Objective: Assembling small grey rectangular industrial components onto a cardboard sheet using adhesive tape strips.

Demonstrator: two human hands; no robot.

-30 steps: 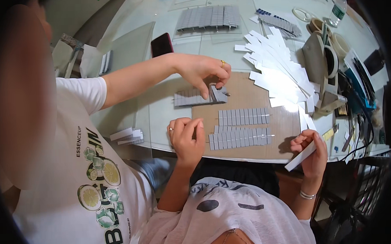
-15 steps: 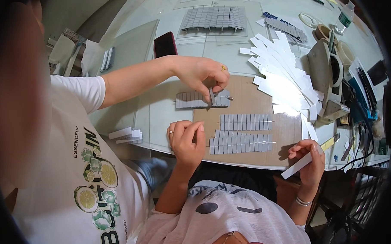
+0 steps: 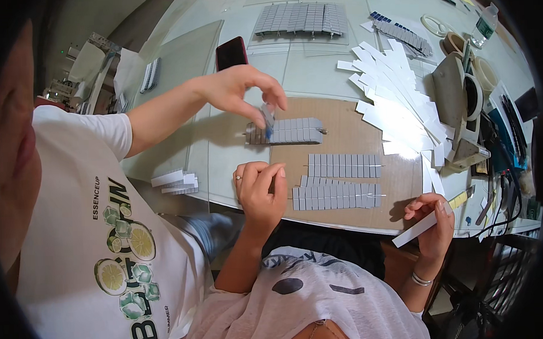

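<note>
My left hand (image 3: 261, 192) is loosely closed at the table's near edge, its fingers curled; I see nothing in it. My right hand (image 3: 434, 228), at the lower right, grips a white paper strip (image 3: 412, 233) between thumb and fingers. Between my hands, rows of small grey tiles (image 3: 338, 198) joined by a thin wire lie on the brown board (image 3: 398, 192), and another grey row (image 3: 345, 166) lies just beyond. A co-worker's hand (image 3: 242, 99) reaches in from the left, pinching a small piece (image 3: 269, 125) over a farther grey row (image 3: 300, 131).
White strips (image 3: 395, 102) are heaped to the right, beside a tape dispenser (image 3: 451, 103) and a plastic bottle (image 3: 483, 26). A phone (image 3: 231, 54) and a block of grey rows (image 3: 301, 20) lie at the back. More strips (image 3: 175, 180) sit by the co-worker, and a yellow cutter (image 3: 461, 197) is near my right hand.
The co-worker's hand has shifted left along the farther grey row and lifted its fingers wider. My hands have hardly moved; the view has shifted slightly.
</note>
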